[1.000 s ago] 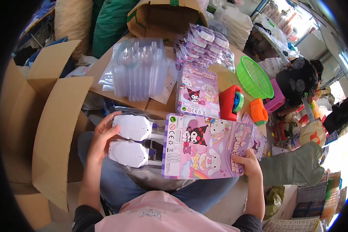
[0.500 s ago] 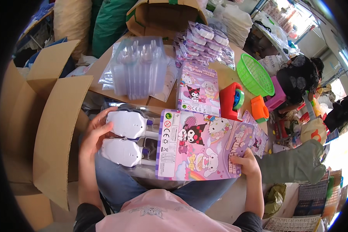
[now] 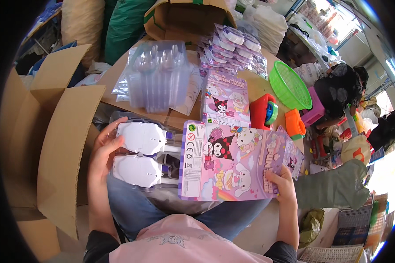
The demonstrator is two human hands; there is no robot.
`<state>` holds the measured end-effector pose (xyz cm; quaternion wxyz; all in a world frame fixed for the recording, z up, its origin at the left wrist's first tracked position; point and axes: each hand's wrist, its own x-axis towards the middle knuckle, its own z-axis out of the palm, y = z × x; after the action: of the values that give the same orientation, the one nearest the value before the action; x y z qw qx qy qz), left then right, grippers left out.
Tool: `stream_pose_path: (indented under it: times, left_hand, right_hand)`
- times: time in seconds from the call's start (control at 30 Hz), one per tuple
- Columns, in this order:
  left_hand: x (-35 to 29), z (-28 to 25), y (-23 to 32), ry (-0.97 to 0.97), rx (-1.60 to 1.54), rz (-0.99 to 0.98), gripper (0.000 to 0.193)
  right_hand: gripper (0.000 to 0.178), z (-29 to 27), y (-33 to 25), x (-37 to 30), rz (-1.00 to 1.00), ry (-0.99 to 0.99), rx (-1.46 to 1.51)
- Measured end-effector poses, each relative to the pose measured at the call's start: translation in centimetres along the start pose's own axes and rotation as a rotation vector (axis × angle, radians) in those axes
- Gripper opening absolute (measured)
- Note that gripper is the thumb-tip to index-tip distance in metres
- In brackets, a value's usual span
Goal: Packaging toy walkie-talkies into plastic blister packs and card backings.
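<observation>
Two bare hands hold a clear tray (image 3: 175, 136) and a printed pink card (image 3: 232, 162) above the person's lap. The left hand (image 3: 103, 151) is clamped on the tray's left end, its thumb against the upper of two white toys (image 3: 141, 137). The right hand (image 3: 281, 182) pinches the card's right end, thumb on top; the fingers beneath are hidden. The card's left edge overlaps the tray, covering the ends of the toys' white stems.

On the left, a tall flap of an open carton (image 3: 68, 149) stands just beside the left wrist, leaving little room there. The card's far edge overlaps a card stack (image 3: 226, 98) in this view; whether they touch cannot be told. Toward the body, a gap separates the card's near edge from the pink shirt (image 3: 184, 241), with jeans (image 3: 134, 197) below.

The wooden table (image 3: 260, 90) bears a stack of clear trays (image 3: 158, 83), a heap of packs (image 3: 228, 48), a red tape dispenser (image 3: 258, 111), an orange one (image 3: 295, 123) and a green basket (image 3: 290, 85). Behind are a second carton (image 3: 188, 19) and bulky sacks (image 3: 127, 30). At right, a co-worker in black (image 3: 340, 90) bends forward near a pink stool (image 3: 312, 107).
</observation>
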<state>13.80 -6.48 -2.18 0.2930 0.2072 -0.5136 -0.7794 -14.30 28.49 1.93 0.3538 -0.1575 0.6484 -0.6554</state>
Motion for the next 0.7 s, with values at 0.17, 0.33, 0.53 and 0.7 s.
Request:
stream_pose_path:
  times: [0.17, 0.33, 0.53, 0.7]
  left_hand:
    - [-0.2, 0.3, 0.1, 0.041, -0.039, 0.015, 0.048]
    - [-0.1, 0.8, 0.0, 0.009, -0.089, -0.022, 0.049]
    - [0.4, 2.4, -0.4, -0.029, -0.110, -0.054, 0.049]
    - [0.7, 2.8, -0.3, -0.050, -0.067, -0.078, 0.051]
  right_hand:
    - [0.027, 1.4, -1.1, -0.2, -0.067, 0.087, 0.069]
    - [0.027, 0.6, -3.0, -0.7, -0.165, 0.125, -0.023]
    - [0.029, -1.6, -4.0, -0.4, -0.164, 0.085, -0.084]
    - [0.030, -1.5, -4.0, -0.3, -0.171, 0.078, -0.050]
